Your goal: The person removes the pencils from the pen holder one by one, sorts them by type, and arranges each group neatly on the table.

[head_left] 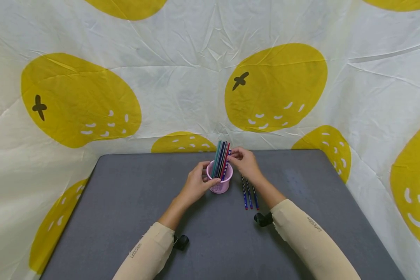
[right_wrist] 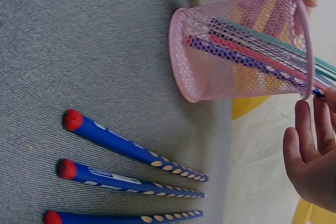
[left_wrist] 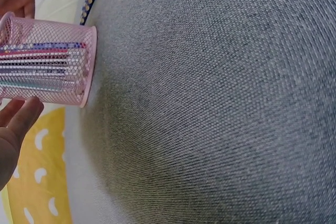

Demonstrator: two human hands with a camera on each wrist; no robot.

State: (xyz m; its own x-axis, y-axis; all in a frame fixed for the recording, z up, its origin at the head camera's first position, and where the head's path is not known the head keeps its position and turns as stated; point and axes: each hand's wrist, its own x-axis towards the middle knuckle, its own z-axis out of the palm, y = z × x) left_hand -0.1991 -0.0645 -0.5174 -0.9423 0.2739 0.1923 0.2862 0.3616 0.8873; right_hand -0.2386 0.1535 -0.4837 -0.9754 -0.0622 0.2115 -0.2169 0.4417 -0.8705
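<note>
A pink mesh pencil cup (head_left: 219,189) stands upright on the table, and my left hand (head_left: 195,182) grips it near the rim with thumb and fingers on either side. Inside it lean several pencils (head_left: 218,157), green, dark and red. My right hand (head_left: 246,163) pinches the upper end of a blue dotted pencil (right_wrist: 236,59) at the cup's right side. That pencil's red end is down inside the cup, close to the base. Three more blue pencils (right_wrist: 131,182) with red ends lie on the table just right of the cup.
The grey table (head_left: 133,210) has its far edge a short way behind the cup. A white cloth with yellow fruit prints (head_left: 182,97) hangs behind and along the sides. A small black device (head_left: 181,242) sits at each wrist.
</note>
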